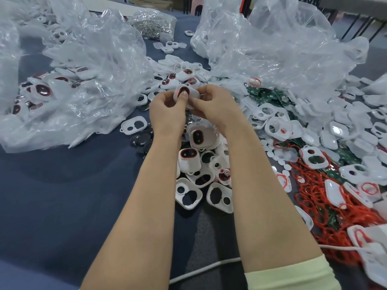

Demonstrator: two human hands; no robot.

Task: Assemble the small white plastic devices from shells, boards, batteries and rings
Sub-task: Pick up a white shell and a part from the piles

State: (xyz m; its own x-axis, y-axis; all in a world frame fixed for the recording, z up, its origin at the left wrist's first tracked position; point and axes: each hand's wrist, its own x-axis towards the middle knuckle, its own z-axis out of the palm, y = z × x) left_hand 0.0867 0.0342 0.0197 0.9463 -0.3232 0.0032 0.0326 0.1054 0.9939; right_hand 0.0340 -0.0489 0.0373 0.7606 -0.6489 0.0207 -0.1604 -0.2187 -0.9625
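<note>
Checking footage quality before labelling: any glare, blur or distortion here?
Head view: wide-angle distortion stretches the forearms; highlights glare on the clear plastic bags; the device gripped by the left hand and right hand looks slightly soft.

My left hand (167, 109) lays its thumb over the lower part of the dark window on the device (193, 93), and my right hand (213, 105) hides its far edge and underside. My forearms cover part of the shell pile (201, 176). The white cable (205, 268) disappears under my right arm. The red rings (310, 197) run off the right edge. The far bag (152, 21) holds something too small to tell.
</note>
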